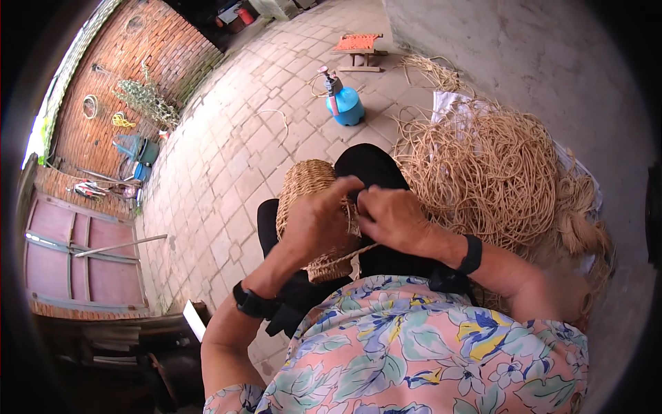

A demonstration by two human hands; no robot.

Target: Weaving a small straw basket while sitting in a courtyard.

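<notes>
A long, rounded piece of woven straw (308,178) rests upright across my lap, its far end curved; I cannot tell its exact kind. My left hand (318,219) lies over its right side with the fingers curled and closed, hiding the middle of the weave. Close beside it, my right hand (394,215) is closed in a pinch, its thumb and fingertips near the left fingertips. What the fingertips grip is too small to make out. A straw cord (343,261) runs from the near end of the weave up toward the right hand.
To the right, a big tangled heap of straw cord (483,172) lies partly on white cloth (448,103). Ahead stand a blue spray bottle (345,107) and a low stool (358,45) with an orange top. A brick wall (110,76) bounds the left, a grey wall (524,48) the right.
</notes>
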